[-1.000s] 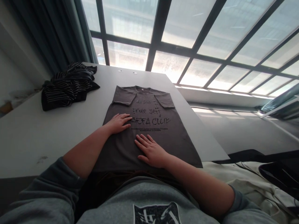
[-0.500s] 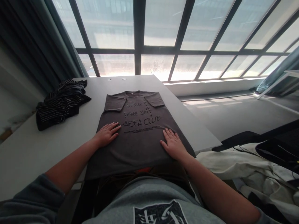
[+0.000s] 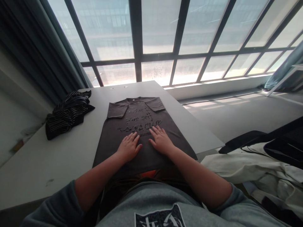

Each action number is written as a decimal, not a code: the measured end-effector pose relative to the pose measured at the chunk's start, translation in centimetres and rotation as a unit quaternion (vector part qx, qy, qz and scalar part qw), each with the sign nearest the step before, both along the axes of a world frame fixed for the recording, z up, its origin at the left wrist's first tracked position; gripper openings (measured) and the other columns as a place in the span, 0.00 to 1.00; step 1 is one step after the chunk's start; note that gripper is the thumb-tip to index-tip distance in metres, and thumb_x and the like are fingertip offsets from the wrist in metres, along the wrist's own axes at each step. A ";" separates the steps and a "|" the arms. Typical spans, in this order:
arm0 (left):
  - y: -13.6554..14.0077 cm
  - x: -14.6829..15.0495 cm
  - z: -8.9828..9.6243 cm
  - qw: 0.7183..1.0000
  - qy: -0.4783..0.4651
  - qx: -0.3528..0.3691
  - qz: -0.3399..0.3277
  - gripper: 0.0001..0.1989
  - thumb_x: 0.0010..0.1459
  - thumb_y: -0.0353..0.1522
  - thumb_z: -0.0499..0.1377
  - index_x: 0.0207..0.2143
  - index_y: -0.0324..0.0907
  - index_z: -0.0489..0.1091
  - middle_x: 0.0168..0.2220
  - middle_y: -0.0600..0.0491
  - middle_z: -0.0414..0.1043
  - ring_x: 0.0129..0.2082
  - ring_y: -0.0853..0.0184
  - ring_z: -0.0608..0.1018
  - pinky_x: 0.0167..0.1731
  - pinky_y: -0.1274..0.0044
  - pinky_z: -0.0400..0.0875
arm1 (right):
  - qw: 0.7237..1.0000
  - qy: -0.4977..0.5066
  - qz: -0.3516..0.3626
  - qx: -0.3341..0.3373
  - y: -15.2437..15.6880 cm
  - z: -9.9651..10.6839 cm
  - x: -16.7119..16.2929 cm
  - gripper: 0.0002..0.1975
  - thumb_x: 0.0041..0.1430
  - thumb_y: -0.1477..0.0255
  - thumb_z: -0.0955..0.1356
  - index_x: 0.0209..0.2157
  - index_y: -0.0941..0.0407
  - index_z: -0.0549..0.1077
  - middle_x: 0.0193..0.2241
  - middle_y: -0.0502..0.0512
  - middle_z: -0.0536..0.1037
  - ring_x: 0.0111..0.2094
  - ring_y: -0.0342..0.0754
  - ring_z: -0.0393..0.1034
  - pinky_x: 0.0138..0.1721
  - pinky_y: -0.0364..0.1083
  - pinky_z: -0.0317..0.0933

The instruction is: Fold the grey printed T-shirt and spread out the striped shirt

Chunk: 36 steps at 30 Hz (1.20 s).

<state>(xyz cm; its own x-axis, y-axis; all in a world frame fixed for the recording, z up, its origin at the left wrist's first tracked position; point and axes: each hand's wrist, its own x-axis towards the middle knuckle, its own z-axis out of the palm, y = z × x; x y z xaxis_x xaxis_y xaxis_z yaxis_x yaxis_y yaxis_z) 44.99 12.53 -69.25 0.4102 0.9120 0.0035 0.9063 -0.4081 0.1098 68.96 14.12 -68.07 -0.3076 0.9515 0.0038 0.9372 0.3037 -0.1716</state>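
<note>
A dark grey T-shirt [image 3: 113, 138] with black lettering across its chest lies spread face up, its collar toward the window and its sleeves folded inward over the front. On its lower middle rests my left hand [image 3: 129, 146], palm down with the fingers stretched out. My right hand [image 3: 161, 139] lies flat beside it, fingertips over the lower lettering. A gap separates the two hands, and neither grips the cloth. The shirt's bottom hem hangs at the near table edge, partly hidden by my left forearm.
The white table [image 3: 189, 132] carries a heap of black striped clothing [image 3: 68, 115] at the far left. Pale fabric [image 3: 236, 162] and a black chair part [image 3: 248, 138] stand close on the right. A dark curtain [image 3: 47, 47] and large windows [image 3: 156, 31] lie beyond.
Both hands have slid inward over the shirt, toward each other. My left hand went right and slightly nearer; my right hand went left. The view has tilted a little.
</note>
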 end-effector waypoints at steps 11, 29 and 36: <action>-4.8 -9.0 -3.9 0.998 -0.009 0.002 0.062 0.32 0.72 0.51 0.46 0.75 0.59 0.53 0.77 0.56 0.44 0.77 0.53 0.52 0.74 0.53 0.52 | 0.993 -0.049 -0.094 -0.044 0.8 -1.8 4.8 0.38 0.73 0.50 0.55 0.77 0.53 0.50 0.76 0.53 0.41 0.78 0.56 0.38 0.79 0.60 0.37; -7.9 -12.4 -3.3 0.999 -0.010 -0.008 0.042 0.32 0.69 0.52 0.52 0.72 0.63 0.56 0.77 0.56 0.41 0.77 0.48 0.52 0.73 0.49 0.52 | 0.986 -0.085 -0.138 -0.041 0.8 -1.8 7.5 0.38 0.73 0.51 0.55 0.77 0.53 0.49 0.76 0.51 0.41 0.77 0.54 0.39 0.78 0.57 0.41; -9.8 -12.3 -2.3 0.989 -0.028 -0.026 -0.142 0.26 0.72 0.42 0.53 0.68 0.75 0.58 0.76 0.65 0.45 0.76 0.55 0.55 0.75 0.55 0.51 | 0.988 -0.086 -0.123 -0.022 1.2 -2.7 8.1 0.38 0.72 0.51 0.55 0.77 0.54 0.51 0.76 0.54 0.42 0.77 0.56 0.41 0.78 0.58 0.43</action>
<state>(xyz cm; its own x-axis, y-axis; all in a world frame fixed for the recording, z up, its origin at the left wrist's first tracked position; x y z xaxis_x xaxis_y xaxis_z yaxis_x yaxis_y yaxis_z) 32.72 2.76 -71.55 0.6501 0.7598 -0.0100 0.7481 -0.6376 0.1841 77.09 15.32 -70.77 -0.0603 0.9956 -0.0712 0.9982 0.0597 -0.0107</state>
